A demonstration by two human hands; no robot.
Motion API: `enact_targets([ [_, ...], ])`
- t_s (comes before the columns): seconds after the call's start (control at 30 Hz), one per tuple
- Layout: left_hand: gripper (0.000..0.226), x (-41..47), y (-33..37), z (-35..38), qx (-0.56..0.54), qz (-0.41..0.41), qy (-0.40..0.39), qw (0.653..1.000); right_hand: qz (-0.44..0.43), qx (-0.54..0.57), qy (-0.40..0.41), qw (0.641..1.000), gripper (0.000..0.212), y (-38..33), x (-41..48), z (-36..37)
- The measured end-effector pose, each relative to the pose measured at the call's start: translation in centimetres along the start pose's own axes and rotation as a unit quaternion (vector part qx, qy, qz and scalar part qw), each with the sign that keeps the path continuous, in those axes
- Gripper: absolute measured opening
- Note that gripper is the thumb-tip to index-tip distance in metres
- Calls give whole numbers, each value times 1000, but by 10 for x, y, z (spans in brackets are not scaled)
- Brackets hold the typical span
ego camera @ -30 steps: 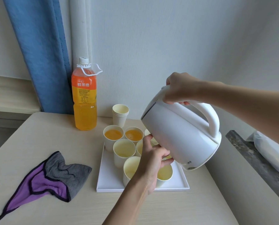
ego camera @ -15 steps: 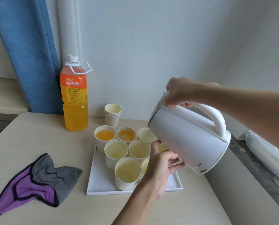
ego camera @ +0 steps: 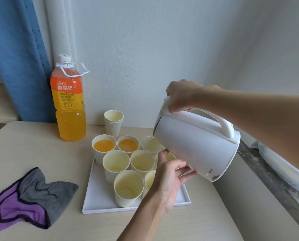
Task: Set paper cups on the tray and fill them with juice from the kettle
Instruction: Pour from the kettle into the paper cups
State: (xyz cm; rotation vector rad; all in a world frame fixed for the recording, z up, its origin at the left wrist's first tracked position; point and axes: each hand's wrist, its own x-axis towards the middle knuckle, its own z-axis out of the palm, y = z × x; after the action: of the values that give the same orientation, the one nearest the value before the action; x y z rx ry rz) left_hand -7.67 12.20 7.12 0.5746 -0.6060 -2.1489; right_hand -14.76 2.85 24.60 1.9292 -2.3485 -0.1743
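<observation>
Your white kettle (ego camera: 197,141) hangs in the air at centre right, tipped leftward over the back right of the tray (ego camera: 98,197). That flat white tray sits at lower centre and carries upright paper cups (ego camera: 127,186). The two at its back left hold orange juice (ego camera: 103,145), and the others look nearly empty.
</observation>
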Motion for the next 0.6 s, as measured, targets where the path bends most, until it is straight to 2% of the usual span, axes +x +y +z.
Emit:
enact_targets([
  [0.1, 48, 0, -2, 1, -6, -1, -2, 1000, -5, -10, 5, 1000, 24, 1, 3, 4],
  [0.4, 47, 3, -5, 1, -19, 2, -1, 1000, -19, -24, 10, 999, 17, -1, 6, 6],
  [0.6, 51, 5, -7, -1, -30, 3, 0, 1000, -47, -38, 18, 998, 29, -4, 8, 8],
])
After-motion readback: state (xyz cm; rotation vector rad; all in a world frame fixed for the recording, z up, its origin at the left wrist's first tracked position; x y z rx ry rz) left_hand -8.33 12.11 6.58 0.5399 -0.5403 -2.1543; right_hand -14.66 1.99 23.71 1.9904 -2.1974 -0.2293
